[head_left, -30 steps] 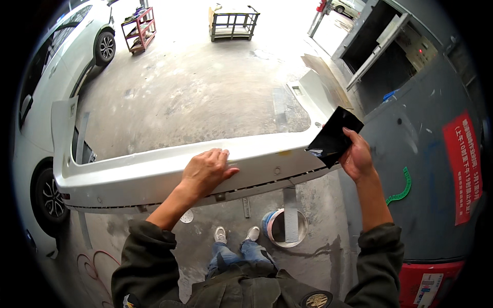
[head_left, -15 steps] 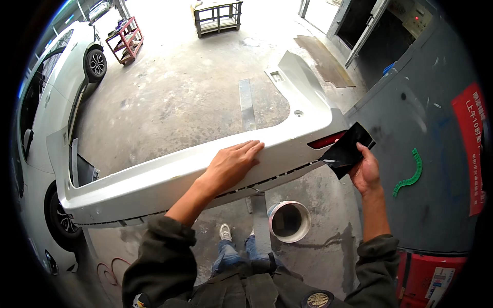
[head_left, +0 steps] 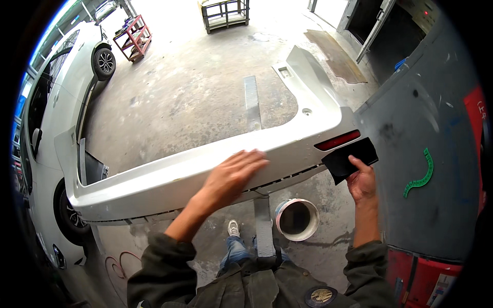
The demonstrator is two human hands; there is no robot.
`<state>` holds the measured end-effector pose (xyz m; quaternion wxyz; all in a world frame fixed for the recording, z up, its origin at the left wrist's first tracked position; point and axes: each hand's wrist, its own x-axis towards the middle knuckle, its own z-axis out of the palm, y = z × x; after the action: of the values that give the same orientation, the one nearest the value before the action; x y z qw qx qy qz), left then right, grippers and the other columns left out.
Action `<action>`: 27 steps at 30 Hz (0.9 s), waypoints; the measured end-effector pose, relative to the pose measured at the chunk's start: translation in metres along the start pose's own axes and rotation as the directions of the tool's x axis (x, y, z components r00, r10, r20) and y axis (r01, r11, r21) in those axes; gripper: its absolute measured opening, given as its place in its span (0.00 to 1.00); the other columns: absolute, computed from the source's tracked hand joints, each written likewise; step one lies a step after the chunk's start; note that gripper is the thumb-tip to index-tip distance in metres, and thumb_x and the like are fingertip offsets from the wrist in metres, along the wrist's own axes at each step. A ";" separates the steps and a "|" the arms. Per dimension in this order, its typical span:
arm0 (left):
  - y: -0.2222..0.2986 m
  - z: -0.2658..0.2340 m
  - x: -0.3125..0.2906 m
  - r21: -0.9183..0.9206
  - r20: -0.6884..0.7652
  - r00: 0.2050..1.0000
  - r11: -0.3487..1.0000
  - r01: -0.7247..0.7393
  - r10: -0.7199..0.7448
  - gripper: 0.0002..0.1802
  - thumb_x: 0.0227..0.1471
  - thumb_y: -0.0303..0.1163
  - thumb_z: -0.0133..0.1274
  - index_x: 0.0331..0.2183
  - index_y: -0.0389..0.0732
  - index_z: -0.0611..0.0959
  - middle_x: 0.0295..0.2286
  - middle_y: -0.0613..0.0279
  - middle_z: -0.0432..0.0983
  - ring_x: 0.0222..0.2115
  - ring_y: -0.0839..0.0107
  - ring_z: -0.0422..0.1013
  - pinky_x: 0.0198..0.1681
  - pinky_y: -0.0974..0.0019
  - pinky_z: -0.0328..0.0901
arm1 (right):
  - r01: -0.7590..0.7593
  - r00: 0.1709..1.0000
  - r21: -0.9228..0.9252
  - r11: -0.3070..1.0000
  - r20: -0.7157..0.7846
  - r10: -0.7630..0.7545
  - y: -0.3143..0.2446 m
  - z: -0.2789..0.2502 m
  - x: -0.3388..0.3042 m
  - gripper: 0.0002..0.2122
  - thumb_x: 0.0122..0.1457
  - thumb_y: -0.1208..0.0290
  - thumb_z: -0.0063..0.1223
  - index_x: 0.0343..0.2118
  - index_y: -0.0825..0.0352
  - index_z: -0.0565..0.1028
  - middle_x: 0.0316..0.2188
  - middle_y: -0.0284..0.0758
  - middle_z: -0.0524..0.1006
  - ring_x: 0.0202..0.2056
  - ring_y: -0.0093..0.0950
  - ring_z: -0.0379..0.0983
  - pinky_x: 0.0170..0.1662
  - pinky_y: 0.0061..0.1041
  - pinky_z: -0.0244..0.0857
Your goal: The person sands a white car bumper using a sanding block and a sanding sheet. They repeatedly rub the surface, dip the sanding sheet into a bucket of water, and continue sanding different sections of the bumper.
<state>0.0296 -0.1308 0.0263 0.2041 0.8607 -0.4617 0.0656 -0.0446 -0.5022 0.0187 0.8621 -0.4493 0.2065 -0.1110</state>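
A long white car bumper (head_left: 169,177) lies across a stand in front of me, with a red reflector (head_left: 337,140) near its right end. My left hand (head_left: 233,173) rests flat on the bumper's middle, fingers spread and blurred with motion. My right hand (head_left: 361,180) holds a black sheet of sandpaper (head_left: 350,158) against the bumper's right end, just below the reflector.
A white bucket (head_left: 297,219) stands on the concrete floor beside my feet and the stand's post (head_left: 263,226). A white car (head_left: 56,97) is parked at the left. A grey panel (head_left: 426,169) with a green curved piece (head_left: 421,174) stands at the right. Red and dark racks (head_left: 134,38) sit far back.
My left hand has slid rightward along the bumper. My right hand with the black sheet has dropped from the bumper's upper corner to just under the reflector.
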 end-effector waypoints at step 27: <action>-0.017 -0.030 -0.061 0.172 -0.130 0.933 0.920 0.353 -0.334 0.39 0.44 0.56 0.70 0.50 0.38 0.81 0.46 0.53 0.83 0.48 0.54 0.79 0.52 0.55 0.73 | -0.111 0.994 -0.002 0.994 -0.020 0.111 0.075 0.007 -0.062 0.19 0.66 0.77 0.57 0.60 0.65 0.73 0.52 0.32 0.79 0.51 0.28 0.79 0.54 0.30 0.75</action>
<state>0.0117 -0.0635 0.0305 0.1506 0.9398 -0.2842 0.1152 -0.0959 -0.4310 -0.0231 0.8641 -0.4374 0.2399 -0.0669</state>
